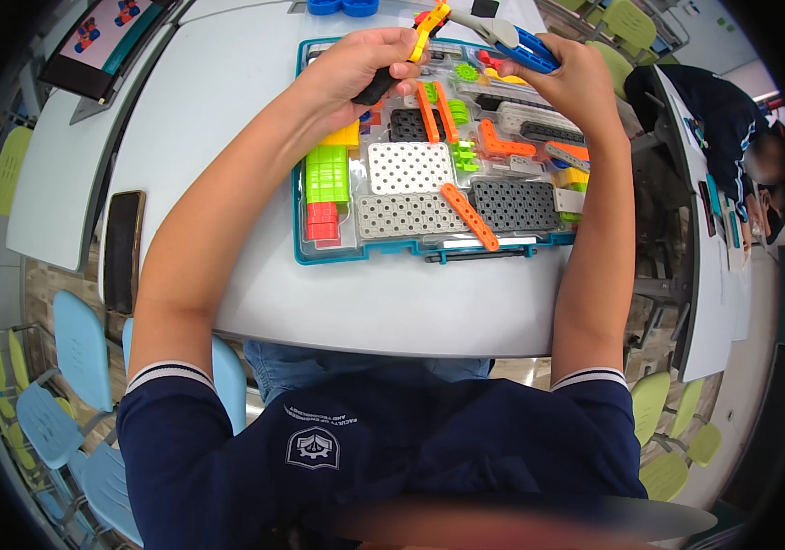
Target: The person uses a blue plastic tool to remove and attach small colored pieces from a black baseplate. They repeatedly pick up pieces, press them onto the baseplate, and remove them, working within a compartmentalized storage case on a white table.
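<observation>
Left hand gripping the orange-yellow strip, right hand closed on the blue-grey piece, both over the far tray edge: keep them steady, line the holes up squarely.

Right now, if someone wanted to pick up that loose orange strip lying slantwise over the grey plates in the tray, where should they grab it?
Probably at its lower end. The orange strip lies flat and diagonal across the perforated grey plates, and that end sits near the tray's front rim, clear of other parts. Coming from above, fingers could pinch its two long narrow edges.
</observation>
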The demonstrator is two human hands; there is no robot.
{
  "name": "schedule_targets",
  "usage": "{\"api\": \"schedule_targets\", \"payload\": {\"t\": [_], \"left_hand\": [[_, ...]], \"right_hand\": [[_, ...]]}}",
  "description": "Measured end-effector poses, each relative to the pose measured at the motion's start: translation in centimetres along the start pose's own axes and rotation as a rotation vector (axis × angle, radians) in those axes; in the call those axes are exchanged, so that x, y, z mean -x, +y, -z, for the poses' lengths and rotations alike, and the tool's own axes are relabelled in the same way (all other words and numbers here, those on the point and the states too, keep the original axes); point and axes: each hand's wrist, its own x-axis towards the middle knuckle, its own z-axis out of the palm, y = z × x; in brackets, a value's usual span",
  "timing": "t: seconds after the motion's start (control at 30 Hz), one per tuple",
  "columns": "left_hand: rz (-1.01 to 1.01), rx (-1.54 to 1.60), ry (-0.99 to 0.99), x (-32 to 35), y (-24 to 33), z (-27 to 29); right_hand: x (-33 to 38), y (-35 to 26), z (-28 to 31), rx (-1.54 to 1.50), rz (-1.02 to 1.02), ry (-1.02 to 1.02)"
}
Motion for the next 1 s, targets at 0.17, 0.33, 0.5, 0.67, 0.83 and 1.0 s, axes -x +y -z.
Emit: {"api": "schedule_targets", "payload": {"t": [0.17, 0.33, 0.5, 0.67, 0.83, 1.0], "left_hand": [[0.005, -0.025, -0.011, 0.1, 0.2, 0.1], [0.005, -0.037, -0.046, 0.2, 0.3, 0.3], [0.005, -0.015, -0.095, 0.0, 0.4, 0.5], [0.052, 0.113, -0.111, 0.2, 0.5, 0.8], [0.092, 0.151, -0.139, 0.0, 0.4, 1.2], [0.099, 0.172, -0.189, 0.1, 0.0, 1.4]], "right_hand": [[-0.1, -0.7, 0.2, -0.165, -0.128, -0.16], [-0.1, -1.4, 0.4, -0.151, -0.175, -0.215], [-0.1, -1.6, 0.3, -0.112, -0.168, -0.245], [-0.1, -1.7, 0.3, -0.068, -0.149, -0.215], [0.0, -1.9, 0.2, -0.03, -0.128, -0.222], [0.1, -2.2, -0.6, 0.0, 0.006, -0.097]]}}
